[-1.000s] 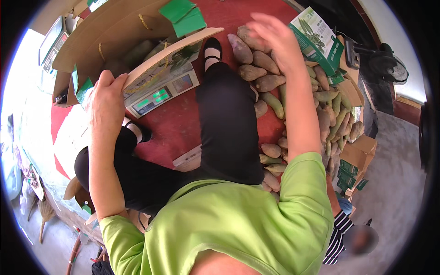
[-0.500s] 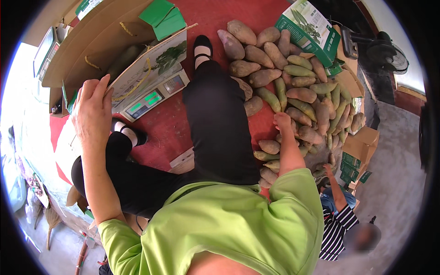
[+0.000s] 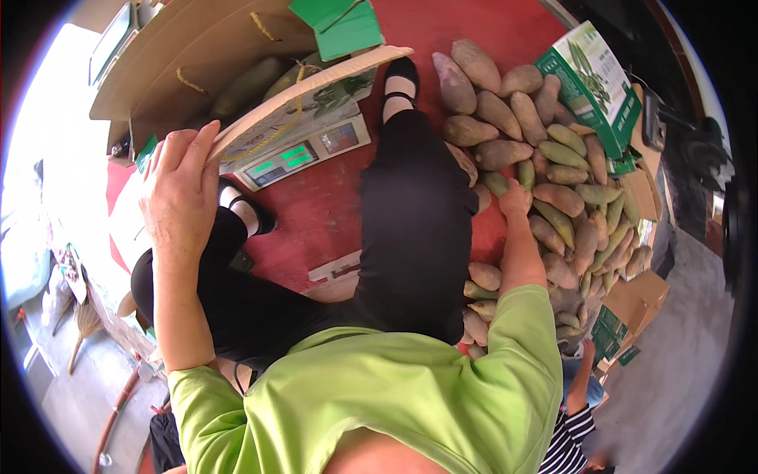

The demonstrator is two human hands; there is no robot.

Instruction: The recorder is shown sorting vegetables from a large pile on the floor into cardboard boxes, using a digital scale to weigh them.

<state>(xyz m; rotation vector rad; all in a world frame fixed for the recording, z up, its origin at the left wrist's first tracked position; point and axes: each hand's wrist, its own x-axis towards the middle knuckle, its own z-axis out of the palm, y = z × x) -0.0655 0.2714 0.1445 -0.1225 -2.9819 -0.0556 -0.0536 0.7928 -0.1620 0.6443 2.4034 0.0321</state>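
Note:
My left hand (image 3: 180, 186) grips the near edge of an open cardboard box (image 3: 316, 87), its fingers bent over the rim. Several large radishes (image 3: 246, 87) lie inside the box, partly hidden by its wall. The box stands on a digital scale (image 3: 304, 154) with a lit green display. At the pile's left side, my right hand (image 3: 516, 199) is closed at the end of a green radish (image 3: 496, 183). Around it lie many soil-dusted roots, reddish-brown ones (image 3: 503, 154) and green ones (image 3: 555, 223).
A green and white printed carton (image 3: 588, 83) stands at the far end of the pile. Brown cartons (image 3: 638, 304) line its right side. A co-worker's arm (image 3: 581, 379) shows at lower right. A black fan (image 3: 695, 150) stands at far right. My knee (image 3: 414, 189) lies between box and pile.
The view has shifted, so the scene sits farther right. My right hand has moved left onto the green radish. My left hand stays on the box edge. The co-worker sits lower in view.

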